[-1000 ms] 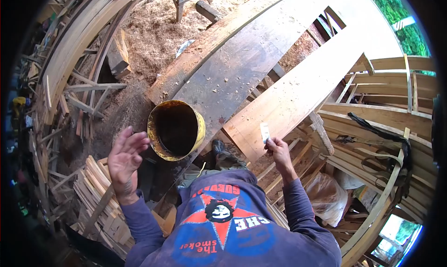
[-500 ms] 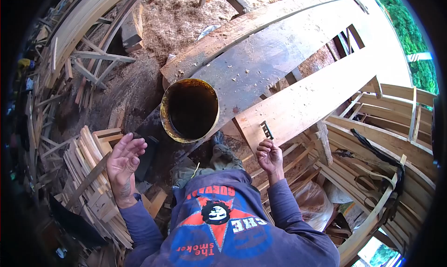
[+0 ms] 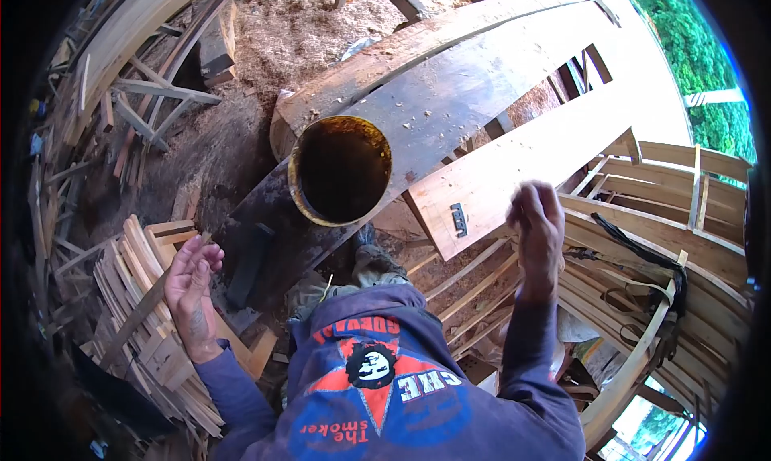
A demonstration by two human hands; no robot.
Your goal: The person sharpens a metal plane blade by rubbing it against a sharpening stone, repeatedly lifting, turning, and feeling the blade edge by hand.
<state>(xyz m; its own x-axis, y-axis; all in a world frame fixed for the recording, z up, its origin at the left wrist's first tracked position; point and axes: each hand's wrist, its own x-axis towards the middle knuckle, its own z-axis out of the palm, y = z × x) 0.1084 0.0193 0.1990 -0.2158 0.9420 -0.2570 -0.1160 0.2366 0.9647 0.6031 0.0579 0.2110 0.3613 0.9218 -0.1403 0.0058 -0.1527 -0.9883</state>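
Since half a second ago, our right hand (image 3: 540,228) has let go of the small dark strip (image 3: 458,220) and swung away from it, up over the long near edge of the light plank (image 3: 514,168). The strip, pale marks along it, now lies flat on that plank, just in from its near end and close to the corner nearest us. Our right fingers are curled and blurred; we cannot tell whether they pinch anything. Our left hand (image 3: 193,288) hangs by the stacked wood strips (image 3: 148,260), its fingers loosely bent; we cannot tell if something small sits between them. Between our hands, the yellow-stained bucket (image 3: 299,180) stands on the dark plank (image 3: 401,152).
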